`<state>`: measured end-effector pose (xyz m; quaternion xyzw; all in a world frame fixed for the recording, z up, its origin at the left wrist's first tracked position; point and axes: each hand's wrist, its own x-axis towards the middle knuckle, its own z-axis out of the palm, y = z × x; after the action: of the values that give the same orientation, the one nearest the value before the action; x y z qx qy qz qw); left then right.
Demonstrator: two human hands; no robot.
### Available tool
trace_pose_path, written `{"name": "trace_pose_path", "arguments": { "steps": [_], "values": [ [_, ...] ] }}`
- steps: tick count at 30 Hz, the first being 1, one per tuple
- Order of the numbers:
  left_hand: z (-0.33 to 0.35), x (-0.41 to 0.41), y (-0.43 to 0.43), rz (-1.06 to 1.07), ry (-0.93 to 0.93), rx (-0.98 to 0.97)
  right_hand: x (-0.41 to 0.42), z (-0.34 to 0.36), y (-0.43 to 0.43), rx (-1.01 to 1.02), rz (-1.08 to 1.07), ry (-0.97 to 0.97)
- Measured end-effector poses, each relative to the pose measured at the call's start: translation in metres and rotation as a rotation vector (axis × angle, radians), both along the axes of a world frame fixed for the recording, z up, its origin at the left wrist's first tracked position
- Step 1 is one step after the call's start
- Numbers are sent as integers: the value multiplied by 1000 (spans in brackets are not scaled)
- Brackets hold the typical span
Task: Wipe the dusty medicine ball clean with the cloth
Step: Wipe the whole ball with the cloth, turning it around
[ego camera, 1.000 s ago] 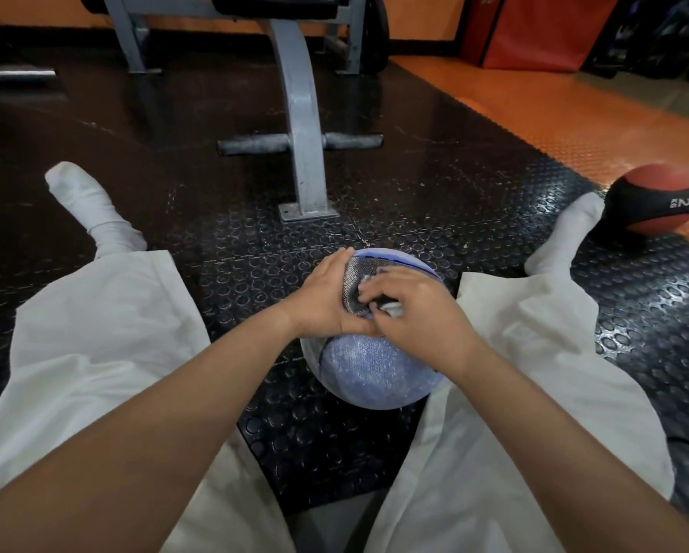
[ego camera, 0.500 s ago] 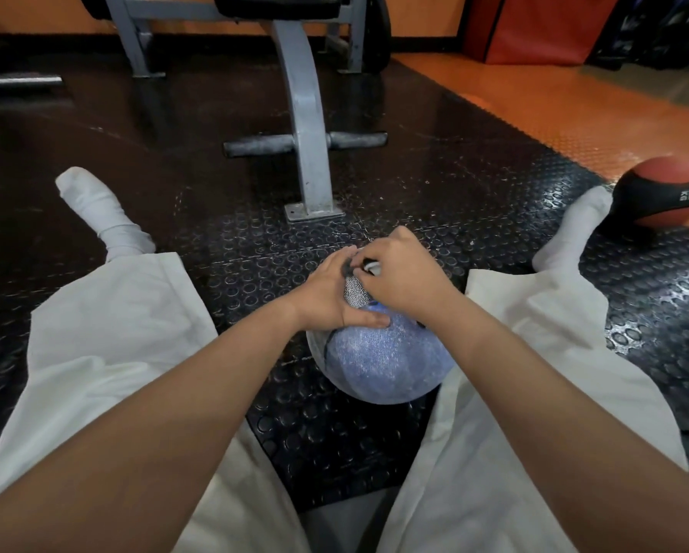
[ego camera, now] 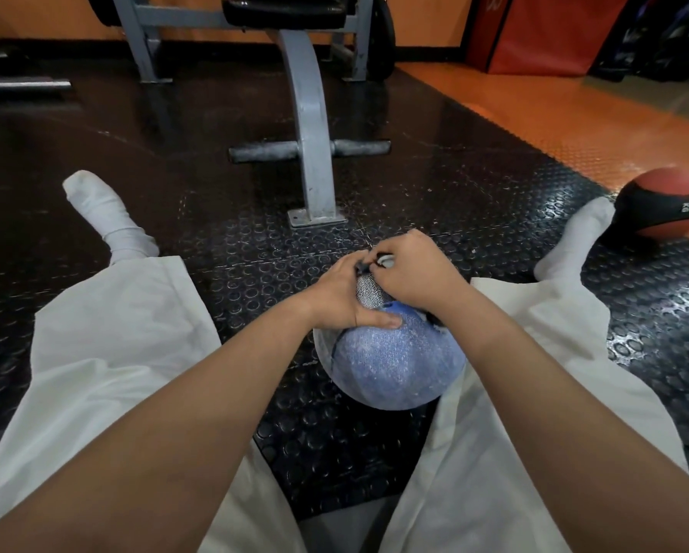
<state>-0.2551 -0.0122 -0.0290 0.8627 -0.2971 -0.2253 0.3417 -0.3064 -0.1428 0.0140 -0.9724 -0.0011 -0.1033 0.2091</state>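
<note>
1. My two legs in white trousers [ego camera: 107,353] lie spread on the black studded floor mat [ego camera: 255,249].
2. The medicine ball [ego camera: 390,365] sits on the mat between my legs, touching the right trouser leg. Its blue surface looks pale and dusty.
3. My left hand [ego camera: 340,297] grips the top left of the ball: the thumb lies flat across the surface and the fingers bend over the top.
4. My right hand [ego camera: 414,273] is on the far top of the ball, its fingers curled around the cloth [ego camera: 384,260]. Only a small pale part of the cloth shows under the fingers.
5. The fingertips of both hands almost meet there; I cannot tell if the left ones also touch the cloth.
6. Farther away, my feet are in white socks [ego camera: 107,217].
7. Just beside the right foot lies a red and black ball [ego camera: 666,205], at the edge of the orange floor [ego camera: 566,121].
8. Ahead stands the grey bench frame [ego camera: 310,153].
</note>
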Motion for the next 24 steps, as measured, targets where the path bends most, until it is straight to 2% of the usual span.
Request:
{"name": "trace_pose_path", "arguments": {
  "steps": [4,8,17,24],
  "values": [
    [1,1,-2,-18,-15,22,-44,-10,1,42,105,-57],
    [-2,1,-4,-33,-58,19,-57,-12,-4,72,151,-28],
    [-1,-2,-3,-20,-57,28,0,1,-12,6,1,-39],
    [4,6,0,-37,-17,89,-55,-21,-3,50,235,-199]
  ]
}}
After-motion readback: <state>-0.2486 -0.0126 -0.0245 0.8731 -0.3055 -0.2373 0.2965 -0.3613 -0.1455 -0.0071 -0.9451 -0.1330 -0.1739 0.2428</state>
